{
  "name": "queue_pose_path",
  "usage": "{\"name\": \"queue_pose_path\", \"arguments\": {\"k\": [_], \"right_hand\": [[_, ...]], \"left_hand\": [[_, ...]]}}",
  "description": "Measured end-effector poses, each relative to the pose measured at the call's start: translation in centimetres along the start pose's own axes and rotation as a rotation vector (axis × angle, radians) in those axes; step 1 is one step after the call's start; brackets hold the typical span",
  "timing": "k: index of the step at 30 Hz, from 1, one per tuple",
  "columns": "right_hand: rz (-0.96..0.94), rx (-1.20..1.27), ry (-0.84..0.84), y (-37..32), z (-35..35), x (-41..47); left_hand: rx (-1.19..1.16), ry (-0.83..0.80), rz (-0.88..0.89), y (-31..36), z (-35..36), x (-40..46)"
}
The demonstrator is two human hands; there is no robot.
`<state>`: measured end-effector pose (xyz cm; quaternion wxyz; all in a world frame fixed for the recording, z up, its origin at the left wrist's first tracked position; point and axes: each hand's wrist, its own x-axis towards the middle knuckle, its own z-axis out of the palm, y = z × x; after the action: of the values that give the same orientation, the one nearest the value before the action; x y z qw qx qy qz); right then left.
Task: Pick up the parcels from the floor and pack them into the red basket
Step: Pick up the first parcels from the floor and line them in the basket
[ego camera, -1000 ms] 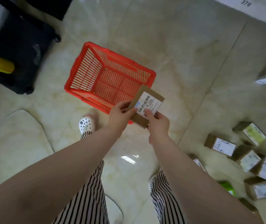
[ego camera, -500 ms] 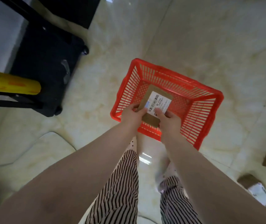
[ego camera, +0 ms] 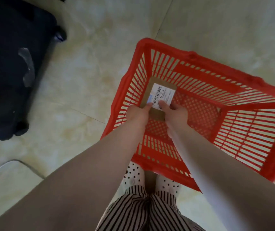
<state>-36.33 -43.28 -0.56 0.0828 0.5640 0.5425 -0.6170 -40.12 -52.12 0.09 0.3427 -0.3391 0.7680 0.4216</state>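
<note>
A brown cardboard parcel (ego camera: pixel 160 92) with a white barcode label lies low inside the red basket (ego camera: pixel 200 64), in its far left corner against the left wall. My left hand (ego camera: pixel 137 114) grips the parcel's near left edge, thumb on top. My right hand (ego camera: pixel 176 112) grips its near right edge, thumb pressed on the label. Both forearms reach down over the basket's near rim. Whether the parcel touches the basket floor I cannot tell. No other parcels show in this view.
A dark wheeled case (ego camera: pixel 11 67) stands on the pale tiled floor at the left. My feet in white dotted shoes (ego camera: pixel 133 174) stand right at the basket's near wall, below striped trousers (ego camera: pixel 143 209).
Both hands carried the parcel from above the basket's near rim down into its far left corner. The view swung left and closer; the parcels on the floor at the right left the frame.
</note>
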Motion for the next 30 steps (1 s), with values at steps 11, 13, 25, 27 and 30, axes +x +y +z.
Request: {"name": "queue_pose_path", "arguments": {"k": [11, 13, 25, 27, 30], "right_hand": [[-0.073, -0.131, 0.052, 4.1, 2.6, 6.8], [-0.088, -0.135, 0.072, 4.3, 2.7, 7.2], [0.103, -0.052, 0.042, 2.6, -0.3, 1.9], [0.167, 0.042, 0.006, 1.3, -2.1, -1.8], [0.238, 0.225, -0.062, -1.0, -5.5, -7.9]], "left_hand": [[-0.006, 0.016, -0.143, -1.2, 3.2, 6.0], [0.01, 0.043, -0.155, -1.1, 3.5, 6.2], [-0.033, -0.062, -0.262, -0.5, 1.7, 1.0], [-0.025, -0.113, -0.232, 0.2, 0.4, -2.3], [-0.053, -0.188, -0.178, 2.0, -1.3, -8.5]]}}
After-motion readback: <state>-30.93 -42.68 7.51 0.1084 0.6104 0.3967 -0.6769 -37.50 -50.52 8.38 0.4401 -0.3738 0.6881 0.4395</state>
